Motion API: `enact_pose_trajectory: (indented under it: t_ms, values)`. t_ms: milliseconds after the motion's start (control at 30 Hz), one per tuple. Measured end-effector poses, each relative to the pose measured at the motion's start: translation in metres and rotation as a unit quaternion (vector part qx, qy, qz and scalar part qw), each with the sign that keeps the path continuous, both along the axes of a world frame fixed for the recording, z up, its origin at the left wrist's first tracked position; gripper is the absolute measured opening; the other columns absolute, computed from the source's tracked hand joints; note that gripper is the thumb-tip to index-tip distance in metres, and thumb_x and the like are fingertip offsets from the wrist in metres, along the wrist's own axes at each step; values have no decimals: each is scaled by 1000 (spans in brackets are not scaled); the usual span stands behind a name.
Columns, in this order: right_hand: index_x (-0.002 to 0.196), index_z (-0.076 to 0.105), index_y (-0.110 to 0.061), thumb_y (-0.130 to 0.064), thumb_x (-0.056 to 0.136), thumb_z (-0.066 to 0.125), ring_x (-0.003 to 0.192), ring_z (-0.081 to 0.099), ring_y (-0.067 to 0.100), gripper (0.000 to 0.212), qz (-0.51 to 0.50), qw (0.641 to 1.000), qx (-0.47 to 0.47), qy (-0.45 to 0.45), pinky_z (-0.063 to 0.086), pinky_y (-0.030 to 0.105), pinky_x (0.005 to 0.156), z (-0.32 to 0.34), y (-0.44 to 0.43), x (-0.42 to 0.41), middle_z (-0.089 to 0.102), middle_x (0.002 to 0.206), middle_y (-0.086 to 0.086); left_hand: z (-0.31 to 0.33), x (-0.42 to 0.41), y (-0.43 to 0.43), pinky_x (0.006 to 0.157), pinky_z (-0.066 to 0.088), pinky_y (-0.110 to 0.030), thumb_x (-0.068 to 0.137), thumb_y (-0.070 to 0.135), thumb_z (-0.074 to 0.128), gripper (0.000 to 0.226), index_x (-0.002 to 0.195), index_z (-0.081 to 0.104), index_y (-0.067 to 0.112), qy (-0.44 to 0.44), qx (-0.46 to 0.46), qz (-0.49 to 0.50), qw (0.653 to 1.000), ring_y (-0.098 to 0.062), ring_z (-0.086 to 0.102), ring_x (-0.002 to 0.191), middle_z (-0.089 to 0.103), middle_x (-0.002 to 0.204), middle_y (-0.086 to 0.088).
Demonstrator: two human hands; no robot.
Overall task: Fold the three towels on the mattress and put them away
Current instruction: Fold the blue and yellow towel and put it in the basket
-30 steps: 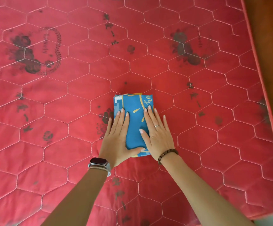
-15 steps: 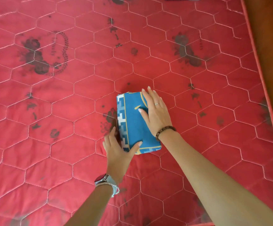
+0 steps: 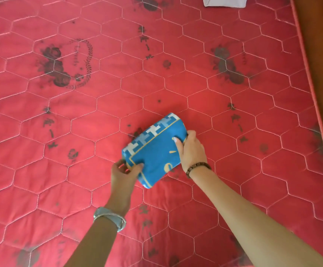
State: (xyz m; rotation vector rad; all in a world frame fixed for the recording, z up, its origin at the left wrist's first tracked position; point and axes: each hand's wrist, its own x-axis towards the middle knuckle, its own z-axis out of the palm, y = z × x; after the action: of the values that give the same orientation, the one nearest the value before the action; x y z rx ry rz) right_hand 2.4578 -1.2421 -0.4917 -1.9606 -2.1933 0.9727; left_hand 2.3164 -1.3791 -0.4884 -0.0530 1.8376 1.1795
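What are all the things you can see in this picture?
folded towel: 1, blue with white and yellow pattern, middle of the mattress
mattress: 1, red, quilted in hexagons, under everything
white cloth: 1, white, top edge, partly cut off
wooden panel: 1, brown, right of the mattress
wristwatch: 1, silver, left wrist
bead bracelet: 1, brown, right wrist
left grip: 1, holds the towel's near-left corner
right grip: 1, holds the towel's right end

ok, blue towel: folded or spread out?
Folded. The blue towel is a compact, thick rectangle with rounded fold edges; the left hand and right hand grip its opposite ends.
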Motion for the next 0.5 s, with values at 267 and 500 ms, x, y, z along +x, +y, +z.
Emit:
enact_pose_trajectory:
  t_ms: [267,500]
  values:
    - [133,47,-4,-62,86,32,115,46,33,77,-15,999,39,3,36,42,98,-2,-5,-14,48,130,15,-6,-11,23,86,55,-43,68,72,66,73,111,63,12,-54,-18,57,997,-20,66,92,67,102,-1]
    - [123,51,-4,-50,96,46,119,45,34,54,-81,993,-55,65,34,41,101,-9,16,-28,56,124,14,-12,-14,36,62,40,-31,89,62,57,50,96,51,13,21,-57,49,997,-16,48,73,49,82,4]
